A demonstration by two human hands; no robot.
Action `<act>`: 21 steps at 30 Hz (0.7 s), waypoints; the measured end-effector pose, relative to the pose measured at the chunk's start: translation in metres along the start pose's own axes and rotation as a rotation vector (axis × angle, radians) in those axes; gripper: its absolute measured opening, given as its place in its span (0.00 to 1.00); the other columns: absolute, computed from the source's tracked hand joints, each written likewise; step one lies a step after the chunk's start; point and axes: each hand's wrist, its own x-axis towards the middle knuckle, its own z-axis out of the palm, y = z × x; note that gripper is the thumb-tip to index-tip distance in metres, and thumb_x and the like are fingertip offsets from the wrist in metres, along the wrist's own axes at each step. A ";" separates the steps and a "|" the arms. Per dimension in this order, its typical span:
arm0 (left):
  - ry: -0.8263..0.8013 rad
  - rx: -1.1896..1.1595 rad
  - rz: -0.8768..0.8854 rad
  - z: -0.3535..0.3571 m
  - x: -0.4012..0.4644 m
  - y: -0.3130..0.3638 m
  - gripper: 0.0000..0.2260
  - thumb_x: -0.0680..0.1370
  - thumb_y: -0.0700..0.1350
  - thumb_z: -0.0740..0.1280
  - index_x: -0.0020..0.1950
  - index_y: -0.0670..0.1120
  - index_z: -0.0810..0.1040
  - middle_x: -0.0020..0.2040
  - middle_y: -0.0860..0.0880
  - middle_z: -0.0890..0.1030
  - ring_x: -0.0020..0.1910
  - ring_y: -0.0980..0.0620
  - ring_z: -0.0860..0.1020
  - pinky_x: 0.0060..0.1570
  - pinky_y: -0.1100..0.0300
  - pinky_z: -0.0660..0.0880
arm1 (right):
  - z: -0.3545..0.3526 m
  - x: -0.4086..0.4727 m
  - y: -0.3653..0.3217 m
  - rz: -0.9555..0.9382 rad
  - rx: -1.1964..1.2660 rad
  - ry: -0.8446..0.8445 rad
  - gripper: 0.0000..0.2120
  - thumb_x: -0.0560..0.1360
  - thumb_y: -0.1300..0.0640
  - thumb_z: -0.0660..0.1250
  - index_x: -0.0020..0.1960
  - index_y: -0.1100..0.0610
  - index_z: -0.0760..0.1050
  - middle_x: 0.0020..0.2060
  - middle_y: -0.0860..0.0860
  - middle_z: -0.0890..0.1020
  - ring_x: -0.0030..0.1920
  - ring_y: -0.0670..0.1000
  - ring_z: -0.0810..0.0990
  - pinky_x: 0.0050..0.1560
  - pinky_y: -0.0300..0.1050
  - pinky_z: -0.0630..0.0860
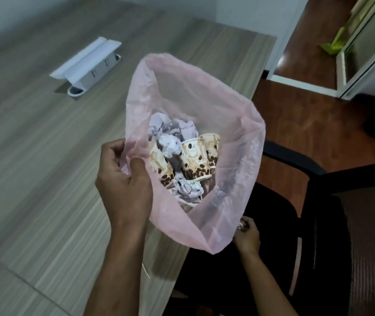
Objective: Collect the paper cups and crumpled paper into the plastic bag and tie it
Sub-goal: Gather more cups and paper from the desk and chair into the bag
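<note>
Left hand (122, 176) pinches the thin, soft plastic bag (234, 142) at its rim; right hand (247, 236) grips the lower-right edge. Light load of cups (195, 160) and paper (170, 142): gather the rim.

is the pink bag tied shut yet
No, the pink plastic bag gapes wide open, showing paper cups and crumpled paper inside, while the left hand grips its rim.
</note>
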 end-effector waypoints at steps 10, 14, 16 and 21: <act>0.068 0.084 -0.051 -0.028 0.030 0.036 0.05 0.77 0.35 0.64 0.51 0.43 0.75 0.43 0.53 0.77 0.39 0.60 0.71 0.40 0.70 0.63 | -0.068 -0.129 -0.234 -0.728 0.525 0.250 0.12 0.74 0.57 0.72 0.54 0.45 0.76 0.53 0.45 0.82 0.50 0.47 0.84 0.49 0.43 0.81; 0.010 0.134 -0.074 -0.033 0.046 0.042 0.05 0.78 0.39 0.65 0.54 0.42 0.75 0.46 0.50 0.78 0.44 0.49 0.75 0.44 0.63 0.66 | -0.043 -0.149 -0.269 -0.879 0.221 0.050 0.14 0.73 0.58 0.72 0.57 0.48 0.78 0.53 0.45 0.79 0.51 0.48 0.83 0.45 0.38 0.82; -0.037 0.174 -0.086 -0.035 0.049 0.047 0.07 0.78 0.39 0.64 0.56 0.42 0.74 0.48 0.49 0.79 0.47 0.46 0.76 0.46 0.59 0.67 | -0.031 -0.145 -0.270 -0.854 -0.118 -0.125 0.18 0.73 0.54 0.73 0.61 0.46 0.77 0.54 0.44 0.78 0.54 0.51 0.81 0.54 0.45 0.80; -0.173 0.249 -0.096 -0.038 0.052 0.063 0.18 0.75 0.39 0.67 0.65 0.42 0.71 0.62 0.44 0.77 0.58 0.42 0.76 0.57 0.53 0.71 | -0.038 -0.149 -0.261 -0.804 -0.468 -0.265 0.16 0.75 0.50 0.70 0.62 0.45 0.80 0.62 0.53 0.79 0.65 0.52 0.75 0.64 0.43 0.70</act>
